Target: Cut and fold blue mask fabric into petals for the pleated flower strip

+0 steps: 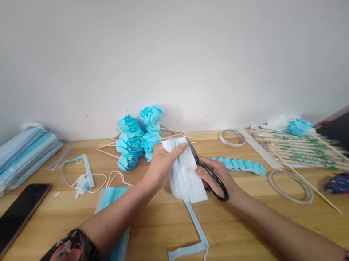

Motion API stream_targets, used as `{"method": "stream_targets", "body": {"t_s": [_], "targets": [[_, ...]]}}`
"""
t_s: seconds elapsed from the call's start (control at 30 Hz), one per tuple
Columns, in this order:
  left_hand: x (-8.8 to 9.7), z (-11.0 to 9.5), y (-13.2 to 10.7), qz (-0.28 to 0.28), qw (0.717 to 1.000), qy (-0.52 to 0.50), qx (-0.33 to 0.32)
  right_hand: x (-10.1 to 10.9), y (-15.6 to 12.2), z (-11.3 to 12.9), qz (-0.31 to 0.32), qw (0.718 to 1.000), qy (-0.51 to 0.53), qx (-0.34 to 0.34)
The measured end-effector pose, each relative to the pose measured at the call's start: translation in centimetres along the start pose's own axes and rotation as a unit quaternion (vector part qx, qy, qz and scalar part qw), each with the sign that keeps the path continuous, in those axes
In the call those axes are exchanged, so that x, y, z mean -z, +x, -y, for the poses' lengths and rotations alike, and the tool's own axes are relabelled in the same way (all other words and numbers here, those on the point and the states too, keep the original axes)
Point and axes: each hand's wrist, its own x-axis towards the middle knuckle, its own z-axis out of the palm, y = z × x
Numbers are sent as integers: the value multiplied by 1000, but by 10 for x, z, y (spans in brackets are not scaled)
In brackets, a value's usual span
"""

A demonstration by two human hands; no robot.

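- Since one edge is nearly cut loose, a strip point(198, 227) with its ear loop trails from below the mask point(184, 178) onto the table point(247, 234).
- Left hand point(160, 164) pinches the mask upright, holding it taut for the blades.
- Right hand point(219, 176) grips the scissors point(206, 170), at the mask's right edge.
- Behind the mask: blue flowers point(137, 139).

The scene is taken from a single camera worn on the head, aimed forward and downward across a table point(164, 226) toward a wall point(178, 35). The table is seen from close above its near edge. The left hand point(160, 164) and right hand point(228, 179) are reached in from the bottom edge and are framed near the centre, and the picture's edges are bent by the lens.
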Motion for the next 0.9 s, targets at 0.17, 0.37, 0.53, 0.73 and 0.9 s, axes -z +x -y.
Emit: {"method": "stream_targets", "body": {"t_s": [0.17,0.37,0.53,0.73,0.9], "targets": [[1,3,1,2,1000,0,-6,0,-1,-1,-4,1000,-3,-13],[1,1,1,-8,1000,14,-4,1,0,-2,13,1000,-22,-17],[2,3,2,8,999,41,-13,2,1,-2,20,999,-27,-18],[3,7,2,10,998,53,-12,3,1,-3,19,999,-30,-25],[2,8,2,9,999,50,-12,2,2,-4,12,1000,-19,-19]]}}
